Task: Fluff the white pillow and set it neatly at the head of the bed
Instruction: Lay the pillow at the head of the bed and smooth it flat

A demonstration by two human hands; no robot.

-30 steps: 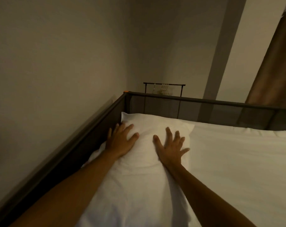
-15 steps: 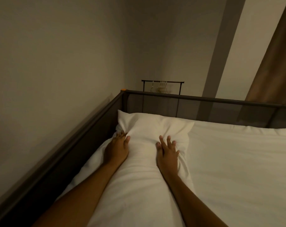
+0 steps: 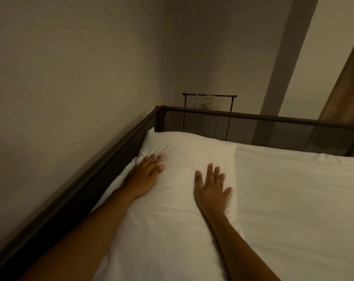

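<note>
Walls (image 3: 70, 78) in dull beige fill the upper left and top of the frame, meeting in a corner above the centre. Below them the bed (image 3: 293, 209), covered in a white sheet, spreads over the lower right, edged by a dark metal frame (image 3: 253, 118) running along the left side and across the far end. A brown curtain (image 3: 350, 82) hangs at the right edge. The white pillow (image 3: 182, 159) lies lengthwise in the bed's far left corner, just beside both rails. The left hand (image 3: 145, 175) rests palm down near the pillow's left edge, fingers (image 3: 155, 161) straight and close together, gripping nothing. The right hand (image 3: 210, 189) lies flat near the pillow's right edge, fingers spread, also holding nothing. A small clothes rack (image 3: 209, 96) with hangers (image 3: 208, 101) stands beyond the far rail.
</note>
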